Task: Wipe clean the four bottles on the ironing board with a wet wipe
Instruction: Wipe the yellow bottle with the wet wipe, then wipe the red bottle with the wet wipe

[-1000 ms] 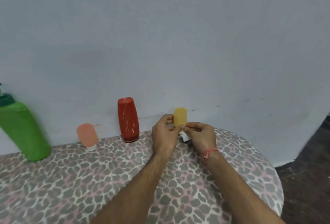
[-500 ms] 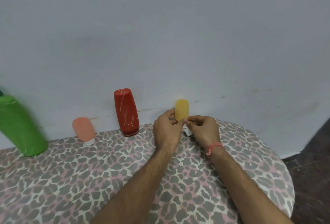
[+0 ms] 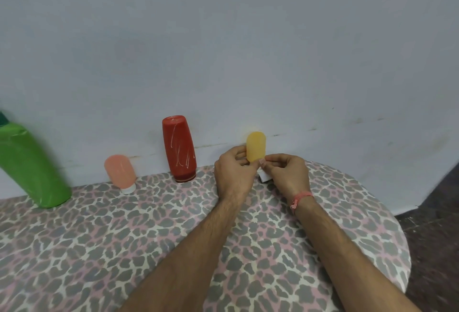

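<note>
My left hand point(image 3: 233, 170) grips the yellow bottle point(image 3: 256, 146) at the board's point(image 3: 124, 237) far right; my right hand point(image 3: 285, 175) pinches the wipe point(image 3: 263, 176). A hard rub could squeeze the bottle loose.

four bottles point(image 3: 178, 149) stand in a row on the ironing board point(image 3: 124, 237), against the wall point(image 3: 223, 38).

yellow bottle point(image 3: 256, 149): now slightly lower in the fingers, tipped a touch rightward
right hand point(image 3: 285, 175): thumb and forefinger now pinch nearer its base
</note>
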